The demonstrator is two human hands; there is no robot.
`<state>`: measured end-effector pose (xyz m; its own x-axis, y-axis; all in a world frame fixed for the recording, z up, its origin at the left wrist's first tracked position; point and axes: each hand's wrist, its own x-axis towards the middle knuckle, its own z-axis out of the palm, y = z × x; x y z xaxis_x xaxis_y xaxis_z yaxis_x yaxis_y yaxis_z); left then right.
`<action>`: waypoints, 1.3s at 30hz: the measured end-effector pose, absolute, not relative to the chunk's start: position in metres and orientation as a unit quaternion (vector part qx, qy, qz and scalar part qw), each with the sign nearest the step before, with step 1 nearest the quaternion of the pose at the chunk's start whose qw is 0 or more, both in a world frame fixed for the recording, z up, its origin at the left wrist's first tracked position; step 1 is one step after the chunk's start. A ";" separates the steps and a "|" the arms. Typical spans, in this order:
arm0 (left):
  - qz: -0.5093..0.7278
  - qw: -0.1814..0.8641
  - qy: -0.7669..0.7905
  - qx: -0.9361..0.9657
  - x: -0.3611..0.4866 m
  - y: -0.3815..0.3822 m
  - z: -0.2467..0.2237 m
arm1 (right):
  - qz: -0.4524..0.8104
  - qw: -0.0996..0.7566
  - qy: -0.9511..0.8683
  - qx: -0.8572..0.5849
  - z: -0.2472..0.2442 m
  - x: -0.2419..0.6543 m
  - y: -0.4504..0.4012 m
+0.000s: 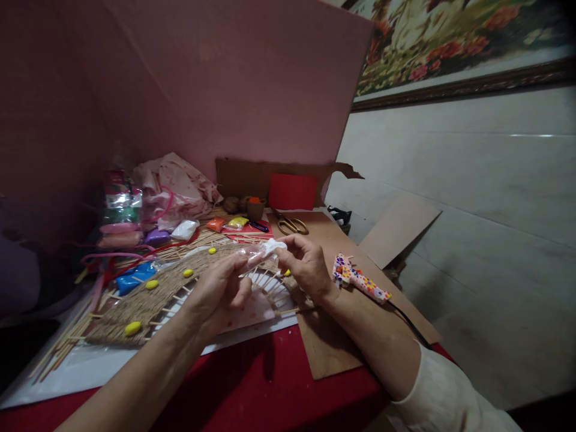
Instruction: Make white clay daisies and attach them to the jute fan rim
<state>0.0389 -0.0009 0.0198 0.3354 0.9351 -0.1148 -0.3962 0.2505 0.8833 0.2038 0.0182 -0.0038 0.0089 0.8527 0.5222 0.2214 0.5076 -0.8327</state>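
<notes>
My left hand (225,291) pinches the clear plastic end of a small packet, its lower fingers curled loosely. My right hand (303,264) grips white clay (272,246) at the packet's other end, between thumb and forefinger. Both hands are above a curved woven twine piece (121,309) with thin wooden sticks. Yellow oval pieces (133,328) sit spaced along the twine. Part of the woven piece is hidden behind my hands and forearms.
Scissors (292,225) and a flower-patterned glue gun (360,279) lie on brown board (330,342). Clay packets (135,278), bagged supplies (119,210) and pink cloth (177,186) are at the left. A red card (293,191) stands behind.
</notes>
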 end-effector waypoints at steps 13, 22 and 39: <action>0.464 0.681 0.353 0.442 0.040 -0.005 0.019 | 0.087 0.509 -0.742 -0.428 -0.005 0.202 0.012; 0.466 0.681 0.349 0.443 0.038 -0.002 0.017 | 0.169 0.542 -0.698 -0.436 -0.008 0.204 0.019; 0.473 0.668 0.340 0.464 0.041 -0.004 0.015 | 0.353 0.570 -0.615 -0.415 -0.004 0.204 0.021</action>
<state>0.0407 -0.0039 0.0148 0.3225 0.9464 -0.0146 -0.3156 0.1221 0.9410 0.2039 0.0206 -0.0036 -0.0054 0.9130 0.4079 0.1070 0.4061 -0.9076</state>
